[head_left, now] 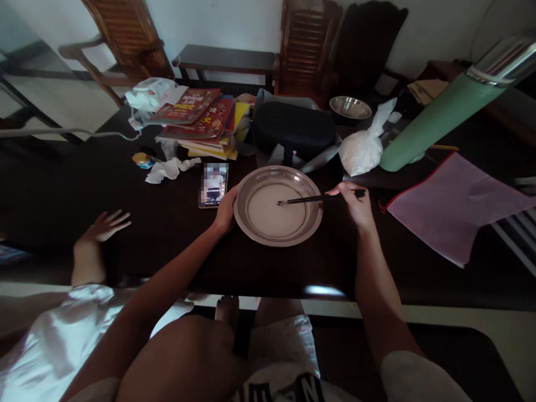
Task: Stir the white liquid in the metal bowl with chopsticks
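Note:
A round metal bowl [247, 228] rests on the dark table, with a pale, cloudy-looking layer in its bottom. My left hand [226, 212] is closed on the bowl's left rim, its fingers partly hidden behind the wall. Between the fingers of my right hand [355, 204] is a pair of dark chopsticks [307, 199], slanting over the right rim. Their tips reach the pale contents near the middle of the bowl. Just left of my left hand lies a phone [214, 187] with its screen lit.
Behind the bowl sit a black case [293, 125], a tied bag of white powder [360, 151] and a tall green flask [444, 120]. Stacked books [192, 120] and crumpled tissue [167, 169] are at left. A pink mesh pouch [452, 209] lies right. Another person's hand [108, 225] rests at left.

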Motion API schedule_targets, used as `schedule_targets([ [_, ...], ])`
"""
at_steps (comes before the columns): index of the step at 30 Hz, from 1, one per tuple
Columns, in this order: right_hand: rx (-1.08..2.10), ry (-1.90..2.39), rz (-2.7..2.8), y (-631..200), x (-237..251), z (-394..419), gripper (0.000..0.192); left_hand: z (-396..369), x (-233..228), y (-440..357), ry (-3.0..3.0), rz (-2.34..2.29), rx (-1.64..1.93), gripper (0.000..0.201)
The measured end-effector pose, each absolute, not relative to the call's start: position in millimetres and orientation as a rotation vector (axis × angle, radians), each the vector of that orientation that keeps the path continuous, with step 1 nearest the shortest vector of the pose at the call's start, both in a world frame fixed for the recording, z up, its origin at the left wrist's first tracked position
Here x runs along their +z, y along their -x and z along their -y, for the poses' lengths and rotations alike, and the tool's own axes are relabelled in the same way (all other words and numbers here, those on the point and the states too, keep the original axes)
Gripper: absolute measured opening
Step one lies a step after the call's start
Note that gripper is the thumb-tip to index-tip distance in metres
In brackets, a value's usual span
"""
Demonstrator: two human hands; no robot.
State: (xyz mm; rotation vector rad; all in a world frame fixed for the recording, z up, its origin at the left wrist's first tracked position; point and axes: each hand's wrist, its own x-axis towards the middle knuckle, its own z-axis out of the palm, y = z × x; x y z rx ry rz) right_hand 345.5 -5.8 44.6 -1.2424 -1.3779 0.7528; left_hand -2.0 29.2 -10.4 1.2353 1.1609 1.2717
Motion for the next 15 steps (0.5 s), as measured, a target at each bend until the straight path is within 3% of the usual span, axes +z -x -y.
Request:
schedule_targets([
  [15,0.841,1.238,1.451,-345.2,45.6,6.5,0.051,-30.2,-12.8,4.4,-1.285,-1.159,1.25,0.043],
])
